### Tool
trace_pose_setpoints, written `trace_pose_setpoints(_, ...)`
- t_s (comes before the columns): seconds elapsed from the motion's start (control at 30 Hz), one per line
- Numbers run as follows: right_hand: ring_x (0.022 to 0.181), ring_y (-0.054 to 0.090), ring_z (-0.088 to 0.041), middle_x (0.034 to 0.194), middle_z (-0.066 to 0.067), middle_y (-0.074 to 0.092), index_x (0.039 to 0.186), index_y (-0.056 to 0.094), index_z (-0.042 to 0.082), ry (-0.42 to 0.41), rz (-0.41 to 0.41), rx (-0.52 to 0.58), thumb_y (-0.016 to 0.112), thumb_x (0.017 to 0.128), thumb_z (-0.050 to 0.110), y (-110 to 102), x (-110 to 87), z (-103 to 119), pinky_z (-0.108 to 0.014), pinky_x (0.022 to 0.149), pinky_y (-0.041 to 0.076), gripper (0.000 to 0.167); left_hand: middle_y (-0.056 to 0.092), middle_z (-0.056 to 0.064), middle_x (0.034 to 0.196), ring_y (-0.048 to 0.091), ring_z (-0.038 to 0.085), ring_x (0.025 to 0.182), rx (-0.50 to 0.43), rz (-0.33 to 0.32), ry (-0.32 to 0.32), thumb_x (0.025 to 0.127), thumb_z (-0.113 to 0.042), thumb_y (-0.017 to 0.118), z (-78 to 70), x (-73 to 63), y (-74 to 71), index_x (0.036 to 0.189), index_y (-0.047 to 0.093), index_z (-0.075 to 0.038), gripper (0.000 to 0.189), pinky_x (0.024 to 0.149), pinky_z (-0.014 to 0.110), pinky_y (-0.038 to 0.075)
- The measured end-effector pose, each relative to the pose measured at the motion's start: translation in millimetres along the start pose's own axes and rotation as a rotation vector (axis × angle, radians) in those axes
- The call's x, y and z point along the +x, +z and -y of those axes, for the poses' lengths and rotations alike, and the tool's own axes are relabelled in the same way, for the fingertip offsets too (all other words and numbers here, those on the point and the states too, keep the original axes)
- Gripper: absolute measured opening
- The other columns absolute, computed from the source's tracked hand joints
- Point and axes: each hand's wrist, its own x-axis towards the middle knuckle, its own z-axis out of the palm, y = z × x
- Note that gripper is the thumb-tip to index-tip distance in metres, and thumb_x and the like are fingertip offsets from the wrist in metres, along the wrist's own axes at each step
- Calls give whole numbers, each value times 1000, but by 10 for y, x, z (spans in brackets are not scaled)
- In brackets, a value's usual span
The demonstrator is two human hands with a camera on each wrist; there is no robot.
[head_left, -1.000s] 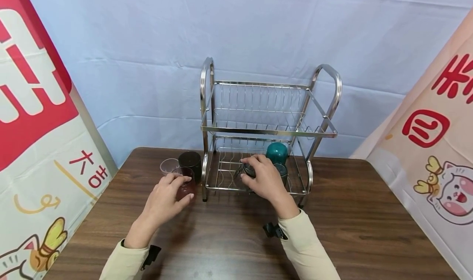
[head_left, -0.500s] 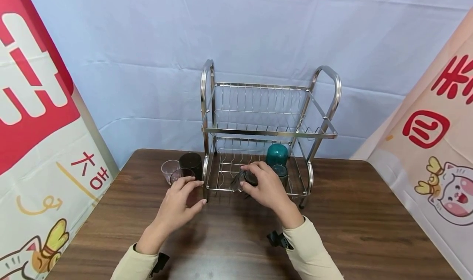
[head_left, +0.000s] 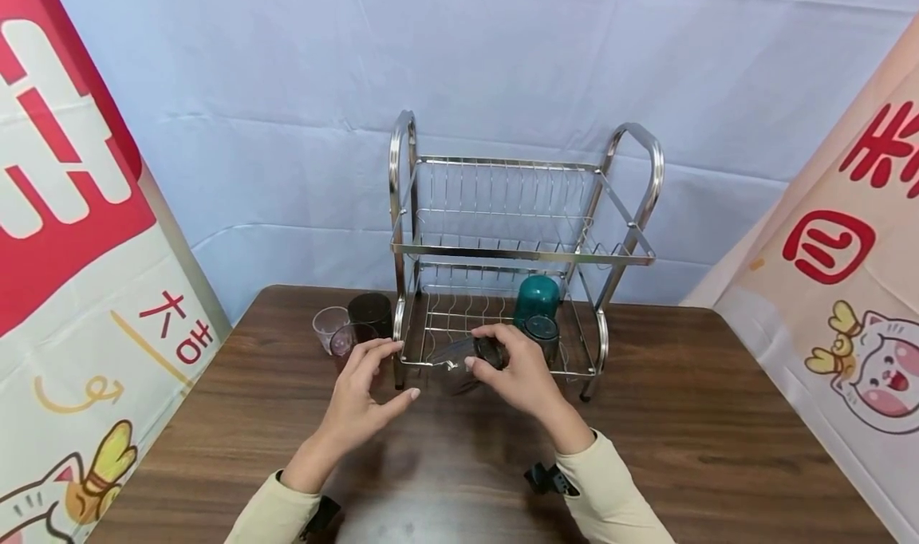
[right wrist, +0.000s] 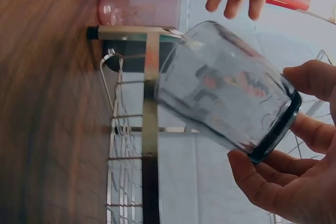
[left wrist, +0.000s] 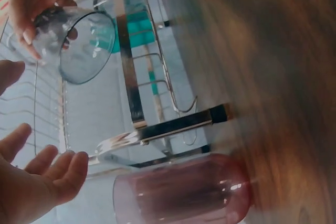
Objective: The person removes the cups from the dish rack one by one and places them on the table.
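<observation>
Over the brown table [head_left: 682, 448], a tilted clear glass [head_left: 454, 368] is pinched by the right hand [head_left: 522, 371]; near the pink glass [left wrist: 181, 192], the left hand [head_left: 355, 404] is held loosely spread.

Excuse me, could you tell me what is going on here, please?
A person's right hand holds a grey glass by its base, tilted, at the front of a rack. The left hand nearby holds nothing. A teal glass and second grey glass sit on the lower tier; a pink glass, black glass and pale glass stand left of the rack.
</observation>
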Motion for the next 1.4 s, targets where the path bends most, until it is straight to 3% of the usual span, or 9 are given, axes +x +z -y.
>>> trace_pose_setpoints(0.13, 73, 53, -20, 101, -3, 60, 111, 63, 6, 41, -6, 89, 74, 79, 15, 40, -25, -12, -29, 58, 45, 35, 51, 15, 121, 51, 21, 100, -46, 18, -3, 66, -20, 83, 1, 5, 36, 123, 57, -10, 64, 69, 35, 47)
trace_pose_setpoints(0.3, 86, 56, -18, 105, -3, 60, 113, 62, 7, 99, -4, 210, 71, 82, 13, 74, -27, -22, -33, 65, 48, 33, 47, 10, 126, 49, 23, 109, -126, 34, -18, 65, -19, 83, 6, 36, 85, 126, 55, -10, 68, 74, 39, 49)
trace_pose_setpoints(0.43, 93, 56, -23, 108, -9, 58, 115, 59, 4, 171, 46, 388, 67, 85, 7, 98, -27, -8, -31, 70, 49, 31, 44, 11, 128, 47, 24, 111, -211, 47, -26, 62, -12, 85, -1, 43, 143, 127, 53, -6, 73, 75, 40, 50)
trace_pose_setpoints(0.63, 86, 56, -26, 108, -20, 54, 116, 54, -3, 289, 93, 635, 58, 87, -3, 144, -31, 20, -29, 67, 49, 29, 41, 22, 126, 44, 29, 111, -342, 38, -30, 59, 0, 83, -191, 87, 111, 127, 47, 5, 77, 74, 43, 51)
trace_pose_setpoints(0.77, 77, 54, -19, 102, -15, 53, 117, 54, -2, 322, 90, 689, 56, 90, 0, 183, -44, 25, -27, 61, 46, 27, 42, 25, 122, 47, 31, 104, -409, 30, -43, 58, 5, 81, -302, 112, 68, 125, 45, 9, 77, 74, 40, 52)
trace_pose_setpoints(1.07, 79, 52, -20, 100, -15, 51, 119, 50, -5, 286, 81, 765, 55, 90, 8, 265, -51, -30, -26, 59, 47, 33, 47, 23, 116, 49, 34, 98, -419, 18, -26, 60, 5, 80, -313, 137, 75, 118, 52, 7, 65, 66, 44, 52)
trace_pose_setpoints(1.27, 79, 53, -19, 101, -17, 52, 121, 47, -6, 307, 105, 735, 54, 91, 6, 253, -89, -4, -27, 61, 46, 33, 48, 25, 113, 50, 33, 96, -402, 15, -3, 58, 5, 81, -340, 120, 55, 116, 53, 8, 65, 64, 44, 53)
trace_pose_setpoints(1.4, 89, 55, -25, 110, -17, 54, 122, 50, 0, 293, 110, 660, 57, 89, 8, 192, -129, 45, -33, 67, 48, 35, 48, 25, 112, 51, 31, 96, -425, 1, 15, 57, 6, 81, -363, 120, 34, 117, 54, 8, 65, 64, 41, 53)
